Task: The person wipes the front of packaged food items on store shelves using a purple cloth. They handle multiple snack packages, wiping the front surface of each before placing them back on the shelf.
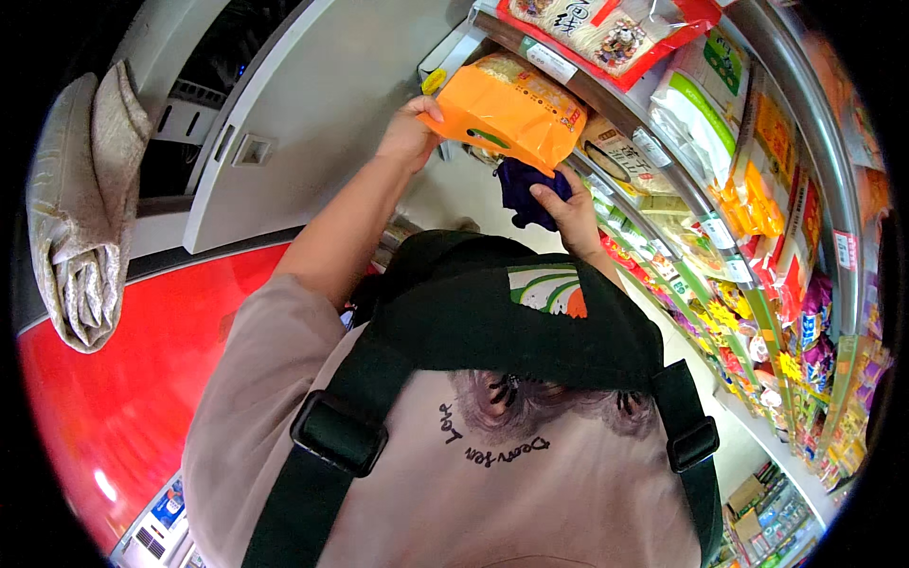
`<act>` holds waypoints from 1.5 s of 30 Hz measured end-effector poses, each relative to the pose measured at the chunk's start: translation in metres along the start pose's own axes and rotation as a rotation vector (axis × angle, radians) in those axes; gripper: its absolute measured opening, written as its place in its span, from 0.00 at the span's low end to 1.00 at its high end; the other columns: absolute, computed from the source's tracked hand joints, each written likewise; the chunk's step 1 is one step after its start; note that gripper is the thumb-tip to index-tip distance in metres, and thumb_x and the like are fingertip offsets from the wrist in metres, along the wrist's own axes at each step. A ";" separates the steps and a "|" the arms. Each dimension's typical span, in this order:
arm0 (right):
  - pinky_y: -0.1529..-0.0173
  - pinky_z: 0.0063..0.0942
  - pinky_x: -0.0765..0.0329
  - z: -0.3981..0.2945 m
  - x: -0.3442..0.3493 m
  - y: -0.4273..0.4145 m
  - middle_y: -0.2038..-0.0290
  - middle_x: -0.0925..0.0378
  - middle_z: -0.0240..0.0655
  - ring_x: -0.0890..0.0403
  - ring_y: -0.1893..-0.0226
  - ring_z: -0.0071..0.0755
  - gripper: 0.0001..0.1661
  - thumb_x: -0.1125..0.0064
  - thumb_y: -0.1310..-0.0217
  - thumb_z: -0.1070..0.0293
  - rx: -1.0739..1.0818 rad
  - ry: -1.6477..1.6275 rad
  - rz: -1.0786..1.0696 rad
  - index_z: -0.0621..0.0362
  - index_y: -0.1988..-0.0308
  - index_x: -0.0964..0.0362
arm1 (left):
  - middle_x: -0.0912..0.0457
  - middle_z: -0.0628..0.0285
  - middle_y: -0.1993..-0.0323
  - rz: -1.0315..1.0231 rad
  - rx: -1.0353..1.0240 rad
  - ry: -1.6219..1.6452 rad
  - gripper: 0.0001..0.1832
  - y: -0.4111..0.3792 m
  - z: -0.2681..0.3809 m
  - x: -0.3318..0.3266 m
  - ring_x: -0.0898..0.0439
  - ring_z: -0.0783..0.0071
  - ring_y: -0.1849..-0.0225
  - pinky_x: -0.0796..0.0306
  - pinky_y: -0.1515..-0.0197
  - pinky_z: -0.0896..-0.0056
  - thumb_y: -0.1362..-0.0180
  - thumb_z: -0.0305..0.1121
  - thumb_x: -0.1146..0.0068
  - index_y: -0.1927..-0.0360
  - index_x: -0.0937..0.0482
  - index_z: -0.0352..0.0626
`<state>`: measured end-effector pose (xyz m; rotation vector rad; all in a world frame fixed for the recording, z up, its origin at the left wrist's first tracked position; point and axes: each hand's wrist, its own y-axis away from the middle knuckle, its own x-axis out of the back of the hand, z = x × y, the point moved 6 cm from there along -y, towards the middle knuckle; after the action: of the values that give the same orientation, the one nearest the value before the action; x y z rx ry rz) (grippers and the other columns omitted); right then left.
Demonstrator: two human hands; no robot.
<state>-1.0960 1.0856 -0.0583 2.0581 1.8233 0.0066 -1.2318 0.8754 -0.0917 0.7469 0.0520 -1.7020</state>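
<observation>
An orange plastic food package (508, 106) with a clear window of pale dry noodles is in front of me, at the end of a shelf. My left hand (413, 133) pinches its left corner between thumb and fingers. Bunched in my right hand (574, 213) is a dark purple cloth (529, 192). The fingertips of that hand are at the package's lower corner; whether they grip it, I cannot tell. Part of the package lies under the metal front rail (490, 28) of the shelf above.
Store shelves (717, 231) packed with bagged goods curve down the right side. A red-edged noodle bag (618, 35) sits on the shelf above. To the left are a grey door panel (284, 121), a red glossy surface (142, 397) and a rolled beige cloth (89, 213).
</observation>
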 end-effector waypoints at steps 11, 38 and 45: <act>0.69 0.17 0.28 -0.107 -0.018 0.021 0.73 0.24 0.29 0.25 0.75 0.19 0.11 0.36 0.51 0.71 0.153 -0.005 -0.048 0.62 0.66 0.28 | 0.23 0.61 0.65 0.027 -0.014 -0.612 0.08 0.069 0.106 -0.058 0.23 0.73 0.61 0.28 0.68 0.75 0.46 0.19 0.57 0.71 0.28 0.46; 0.51 0.29 0.25 -0.125 0.036 0.059 0.58 0.24 0.42 0.21 0.59 0.35 0.34 0.36 0.54 0.59 0.022 -0.180 -0.284 0.70 0.51 0.34 | 0.24 0.52 0.51 -0.232 -0.191 0.017 0.27 0.125 0.068 -0.113 0.23 0.65 0.51 0.30 0.46 0.66 0.39 0.43 0.49 0.46 0.33 0.30; 0.46 0.35 0.28 -0.100 0.034 0.087 0.53 0.26 0.45 0.23 0.53 0.40 0.37 0.38 0.53 0.57 -0.034 -0.190 -0.270 0.67 0.46 0.37 | 0.22 0.54 0.53 -0.361 -0.201 -0.226 0.26 0.117 0.079 -0.128 0.21 0.69 0.54 0.28 0.49 0.69 0.40 0.44 0.48 0.48 0.29 0.30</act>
<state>-1.0332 1.1396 0.0513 1.7113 1.9487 -0.2222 -1.1527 0.9196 0.0753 0.4077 0.2077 -2.0790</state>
